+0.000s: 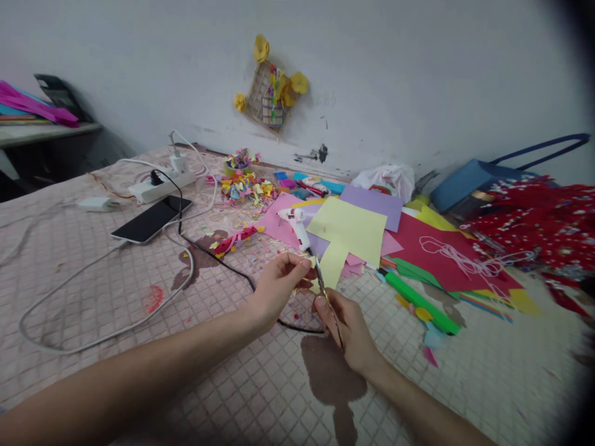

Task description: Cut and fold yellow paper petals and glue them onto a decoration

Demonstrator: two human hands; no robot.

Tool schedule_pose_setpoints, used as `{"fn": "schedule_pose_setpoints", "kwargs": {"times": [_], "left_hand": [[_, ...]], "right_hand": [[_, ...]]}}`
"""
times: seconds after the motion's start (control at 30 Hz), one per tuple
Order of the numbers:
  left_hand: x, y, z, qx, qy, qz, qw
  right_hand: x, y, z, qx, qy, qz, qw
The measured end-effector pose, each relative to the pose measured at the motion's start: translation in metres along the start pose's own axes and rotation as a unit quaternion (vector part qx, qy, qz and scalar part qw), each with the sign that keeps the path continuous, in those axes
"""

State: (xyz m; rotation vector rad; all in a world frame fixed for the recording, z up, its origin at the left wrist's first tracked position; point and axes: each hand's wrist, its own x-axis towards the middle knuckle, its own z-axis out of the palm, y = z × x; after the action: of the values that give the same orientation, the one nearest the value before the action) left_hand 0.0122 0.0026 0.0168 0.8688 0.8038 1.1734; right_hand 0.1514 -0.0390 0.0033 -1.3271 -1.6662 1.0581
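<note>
My right hand (346,325) is closed around a pair of scissors (321,282), whose blades point up and away from me. Just left of the blades, my left hand (281,282) pinches a small piece of pale yellow paper (312,262) between thumb and fingers. The paper lies close against the scissor tips; whether the blades touch it I cannot tell. Beyond my hands lie a white glue gun (296,228) and a cut sheet of pale yellow paper (356,229). The gun's black cord (223,263) passes under my left hand.
At left are a phone (152,219), a power strip (162,186) and looping white cables. A heap of paper scraps (248,188) lies near the wall. To the right are a green cutter (421,301), red paper (446,251) with white string, red tinsel (542,226) and a blue bag (471,183).
</note>
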Motion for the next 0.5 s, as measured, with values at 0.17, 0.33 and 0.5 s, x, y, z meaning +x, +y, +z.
{"fn": "schedule_pose_setpoints", "kwargs": {"times": [0.17, 0.33, 0.5], "left_hand": [[-0.0005, -0.0007, -0.0008, 0.005, -0.003, 0.004, 1.000], [-0.0008, -0.0009, -0.0015, 0.019, -0.008, 0.009, 1.000], [-0.0012, -0.0007, -0.0022, 0.024, -0.006, 0.012, 1.000]], "right_hand": [[0.0002, -0.0013, -0.0005, 0.000, -0.003, 0.004, 1.000], [0.0009, 0.0012, -0.0005, 0.003, -0.007, 0.005, 1.000], [0.0001, 0.0021, -0.0020, -0.001, -0.016, 0.001, 1.000]]}}
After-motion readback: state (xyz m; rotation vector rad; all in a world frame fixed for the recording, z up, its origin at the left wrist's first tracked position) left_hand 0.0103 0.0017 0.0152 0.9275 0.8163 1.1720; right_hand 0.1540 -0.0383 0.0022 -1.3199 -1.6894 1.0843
